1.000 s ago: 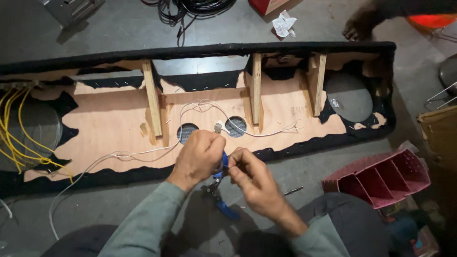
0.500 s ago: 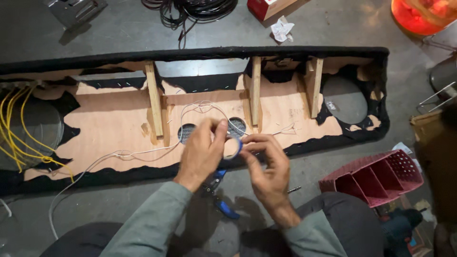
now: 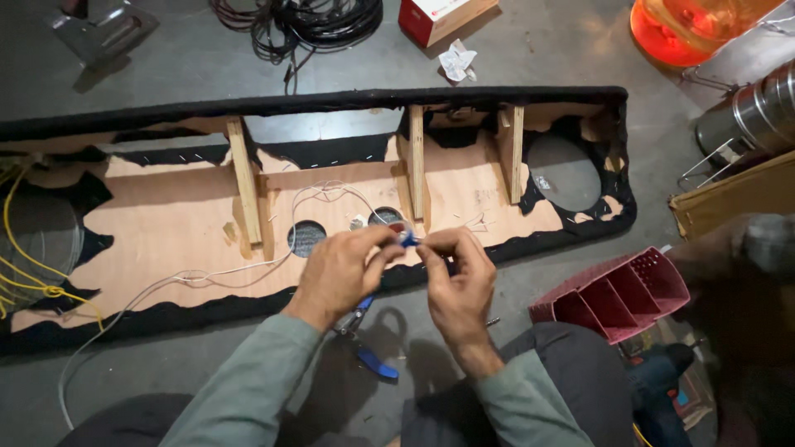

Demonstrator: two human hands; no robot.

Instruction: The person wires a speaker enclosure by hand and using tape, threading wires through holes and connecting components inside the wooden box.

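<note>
My left hand (image 3: 339,269) and my right hand (image 3: 455,277) meet fingertip to fingertip over the front edge of a long wooden panel (image 3: 166,223) trimmed in black fabric. Both pinch a small blue piece (image 3: 408,239) at the end of a thin white wire (image 3: 215,273). The wire trails left across the panel and down to the floor. Blue-handled pliers (image 3: 377,360) sit just below my left wrist, and I cannot tell whether they touch the hand. Two round holes in the panel lie just behind my fingers.
A pink divided tray (image 3: 617,298) and a power drill (image 3: 662,381) sit at my right. Another person's sleeve (image 3: 737,257) shows at the right edge. Yellow wires (image 3: 16,273) lie at the left; a black cable coil (image 3: 306,21), a box (image 3: 443,16) and metal cylinder (image 3: 758,108) behind.
The pliers that were up between my hands a second ago are now down below my left wrist. Both hands have drawn together on the small blue piece.
</note>
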